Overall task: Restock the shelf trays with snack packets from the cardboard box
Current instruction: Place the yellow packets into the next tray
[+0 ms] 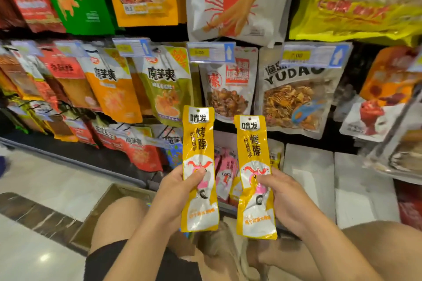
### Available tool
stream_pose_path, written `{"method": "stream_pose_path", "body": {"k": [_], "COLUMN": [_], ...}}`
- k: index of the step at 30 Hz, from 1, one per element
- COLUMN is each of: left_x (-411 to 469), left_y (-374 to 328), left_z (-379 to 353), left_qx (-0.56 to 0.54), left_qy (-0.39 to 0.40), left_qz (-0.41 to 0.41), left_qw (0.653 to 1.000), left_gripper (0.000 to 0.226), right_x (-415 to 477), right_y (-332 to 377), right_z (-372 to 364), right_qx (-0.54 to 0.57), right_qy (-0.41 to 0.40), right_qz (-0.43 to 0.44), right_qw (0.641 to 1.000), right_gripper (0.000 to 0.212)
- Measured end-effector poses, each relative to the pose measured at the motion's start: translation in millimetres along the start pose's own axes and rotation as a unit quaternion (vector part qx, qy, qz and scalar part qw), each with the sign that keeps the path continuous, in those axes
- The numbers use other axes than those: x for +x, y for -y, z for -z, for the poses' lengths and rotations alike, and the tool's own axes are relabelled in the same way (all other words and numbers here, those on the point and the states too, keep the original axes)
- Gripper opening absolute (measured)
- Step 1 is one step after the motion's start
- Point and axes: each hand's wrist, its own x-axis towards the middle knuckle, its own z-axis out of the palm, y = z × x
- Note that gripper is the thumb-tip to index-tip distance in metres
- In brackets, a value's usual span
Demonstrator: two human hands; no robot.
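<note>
A pale tiled floor [45, 180] with a dark strip fills the 8 o'clock side of this shop aisle. At 7 o'clock a cardboard box [107, 201] sits on it, mostly hidden behind the person's bare knee and left forearm, so its contents cannot be made out. From 9 to 11 o'clock, rows of hanging bags [114, 84] crowd the shelf, smeared by blur at the far edge.

Near centre the left hand [180, 187] grips a yellow left packet [199, 143] upright, thumb across its front. Just beside it, not touching, the right packet [254, 155] stands upright in the right hand [280, 196], thumb also on the front. Between and behind them, pink packets [226, 166] stand low on the shelf; whatever tray holds them is hidden.

At 12 o'clock price tags [211, 52] hang over the bags. At 2 o'clock hangs a YUDAO bag [296, 89]. At 4 o'clock are white cartons [308, 171]. The 3 o'clock edge is blurred and cut off.
</note>
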Motion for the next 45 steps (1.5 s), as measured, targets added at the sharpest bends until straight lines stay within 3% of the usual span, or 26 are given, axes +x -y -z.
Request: {"method": "stream_pose_path", "body": {"k": [5,11,19,22,28,33,45], "left_x": [30,82,155,174,209,220,213], "left_y": [38,87,134,145,181,194,205], "left_z": [-18,-40,-85,-104,-137,-166,-181], "left_qx": [0.016,0.094,0.152,0.200,0.232,0.274,0.447], "left_qy": [0.014,0.014,0.011,0.013,0.007,0.009,0.040], "left_qz": [0.058,0.070,0.100,0.095,0.097,0.097,-0.004], "left_qw": [0.998,0.993,0.983,0.975,0.968,0.957,0.894], "left_gripper": [0.017,0.020,0.058,0.044,0.058,0.025,0.048], "right_x": [22,47,83,95,112,116,113], "right_y": [-32,-49,-53,-54,-53,-49,-53], "right_z": [39,79,131,143,152,160,167], "right_qx": [0.019,0.056,0.083,0.066,0.062,0.087,0.069], "right_qy": [-0.049,-0.124,-0.220,-0.245,-0.262,-0.266,-0.267], "right_qz": [-0.045,-0.053,-0.030,-0.025,-0.021,-0.018,-0.034], "right_qw": [0.998,0.989,0.971,0.967,0.963,0.960,0.961], "right_gripper": [0.029,0.027,0.019,0.019,0.009,0.009,0.013]}}
